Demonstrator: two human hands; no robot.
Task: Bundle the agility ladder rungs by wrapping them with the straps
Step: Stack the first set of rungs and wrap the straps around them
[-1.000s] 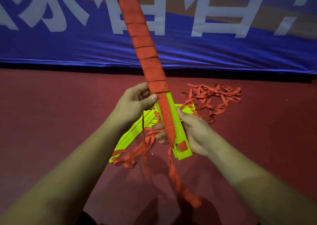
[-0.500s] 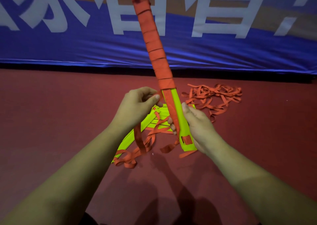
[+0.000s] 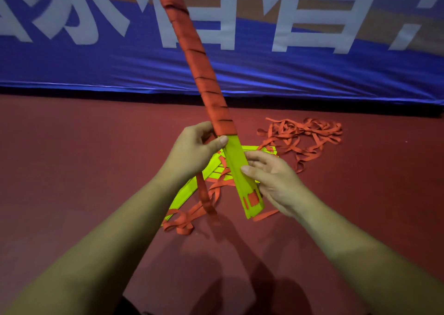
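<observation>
Rung bundle (image 3: 236, 170), held raised above the floor (image 3: 72, 170) and tilted away. Its upper length is covered in orange strap turns and its lower end is bare yellow. Left hand (image 3: 194, 151): grip closed on the strap (image 3: 203, 192) at the lowest turn, thumb pressing there, the free tail hanging down. Right hand (image 3: 276, 182): grip closed around the bare lower end. Likely risks: slack under the thumb would loosen the lowest turn, and the tail, which reaches spare rungs (image 3: 186, 195) and strap loops on the floor, could snag on them.
</observation>
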